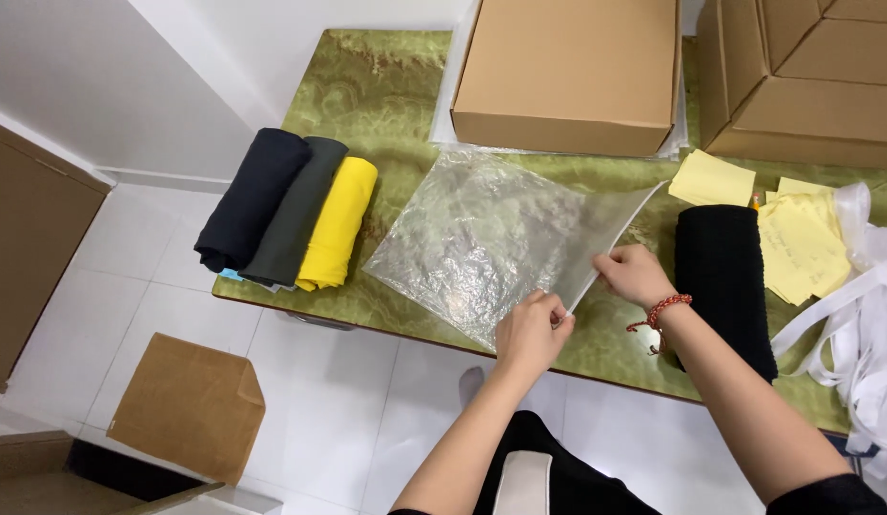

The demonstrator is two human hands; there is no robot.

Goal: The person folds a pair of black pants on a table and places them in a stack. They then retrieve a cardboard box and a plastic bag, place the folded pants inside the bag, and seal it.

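While pinched shut on the near open edge of the clear plastic bag [481, 238], left hand [531, 329] and right hand [636, 275] lay side by side, bag stretched away leftward over the worktop [386, 105].

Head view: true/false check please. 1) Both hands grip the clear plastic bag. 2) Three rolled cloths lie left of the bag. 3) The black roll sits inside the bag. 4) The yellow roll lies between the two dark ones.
1) True: left hand and right hand pinch one edge of the clear plastic bag.
2) True: black roll, grey roll, yellow roll.
3) False: the large black roll lies on the table, right of the bag.
4) False: it lies rightmost of the three, nearest the bag.
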